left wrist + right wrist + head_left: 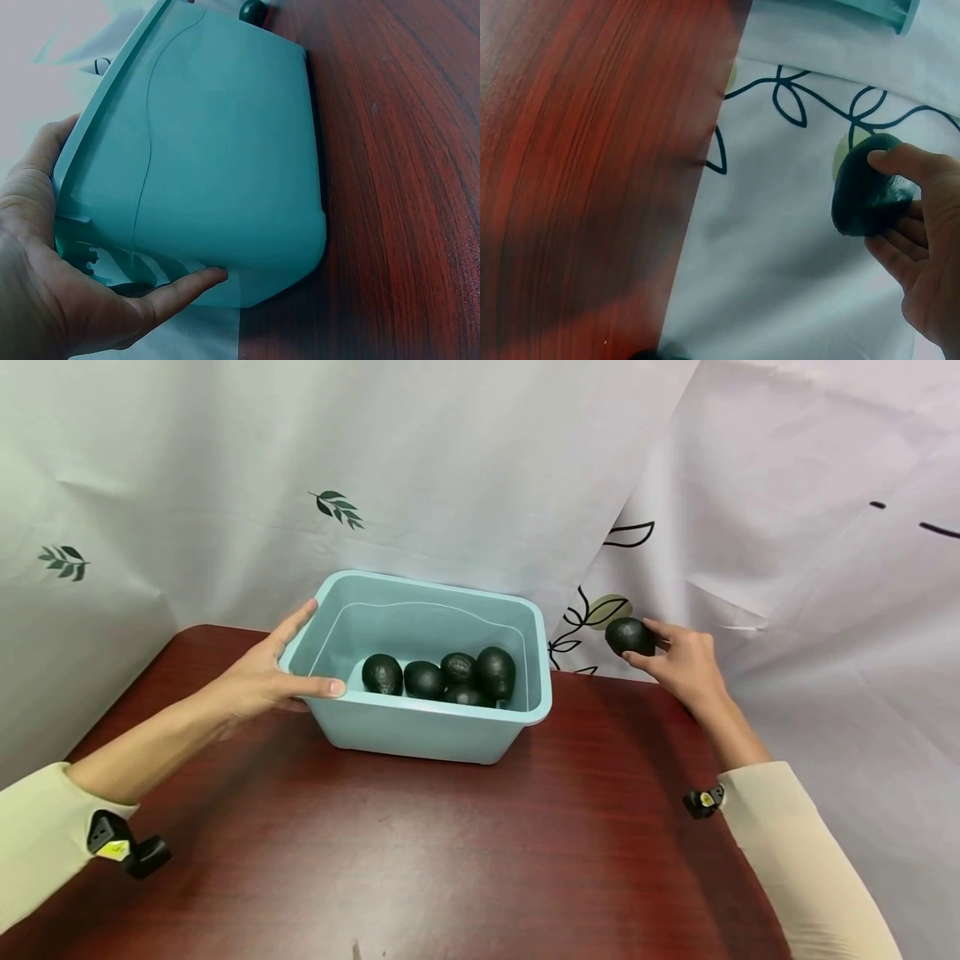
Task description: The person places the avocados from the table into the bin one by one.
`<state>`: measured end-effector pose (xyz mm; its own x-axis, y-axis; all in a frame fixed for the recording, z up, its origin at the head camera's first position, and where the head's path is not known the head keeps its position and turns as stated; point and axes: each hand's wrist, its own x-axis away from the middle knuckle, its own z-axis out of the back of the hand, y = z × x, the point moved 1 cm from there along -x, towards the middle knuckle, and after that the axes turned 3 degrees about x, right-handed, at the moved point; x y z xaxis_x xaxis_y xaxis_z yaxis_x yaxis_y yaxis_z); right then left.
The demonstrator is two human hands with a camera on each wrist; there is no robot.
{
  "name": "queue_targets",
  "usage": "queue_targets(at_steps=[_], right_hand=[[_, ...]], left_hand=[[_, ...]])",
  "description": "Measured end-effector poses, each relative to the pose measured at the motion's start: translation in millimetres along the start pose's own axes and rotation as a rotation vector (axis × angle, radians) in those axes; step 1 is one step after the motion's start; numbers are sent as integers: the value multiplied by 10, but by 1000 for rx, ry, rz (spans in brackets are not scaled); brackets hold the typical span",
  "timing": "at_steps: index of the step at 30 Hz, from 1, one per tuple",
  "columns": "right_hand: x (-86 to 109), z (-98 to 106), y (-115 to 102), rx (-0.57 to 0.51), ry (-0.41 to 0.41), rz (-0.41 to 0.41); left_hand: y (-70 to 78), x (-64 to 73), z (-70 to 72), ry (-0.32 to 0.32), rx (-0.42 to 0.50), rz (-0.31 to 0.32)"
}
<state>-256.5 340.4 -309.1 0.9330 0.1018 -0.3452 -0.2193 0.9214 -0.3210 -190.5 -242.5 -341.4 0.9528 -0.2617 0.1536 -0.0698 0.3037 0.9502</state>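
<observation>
A light blue plastic tub (405, 727) stands at the back of the table with several dark green avocados (423, 680) inside. My left hand (258, 677) grips the tub's left end, its thumb lying along the front rim and its index finger reaching up the left side. From the left wrist view, the thumb is at the rim and another finger presses the outer wall (225, 150). Away to the right of the tub, my right hand (678, 662) holds one avocado (866, 187) between thumb and fingers, raised near the table's back right edge.
The dark red wooden table (420, 843) extends in front of the tub. A pale cloth (480, 468) with leaf prints hangs close behind the tub and down past the table's right edge. Small black devices (703, 802) are worn at both wrists.
</observation>
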Motion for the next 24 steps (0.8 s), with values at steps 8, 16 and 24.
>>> queue_targets(at_steps=[8,16,24], right_hand=[[-57,-9,-94,-26,30,9],[-107,-36,-186,-26,48,31],[-133,-44,-267,-39,77,77]], left_hand=[[6,-6,0,-7,-17,3],[4,-17,-7,-1,13,5],[1,-11,0,-7,-10,2]])
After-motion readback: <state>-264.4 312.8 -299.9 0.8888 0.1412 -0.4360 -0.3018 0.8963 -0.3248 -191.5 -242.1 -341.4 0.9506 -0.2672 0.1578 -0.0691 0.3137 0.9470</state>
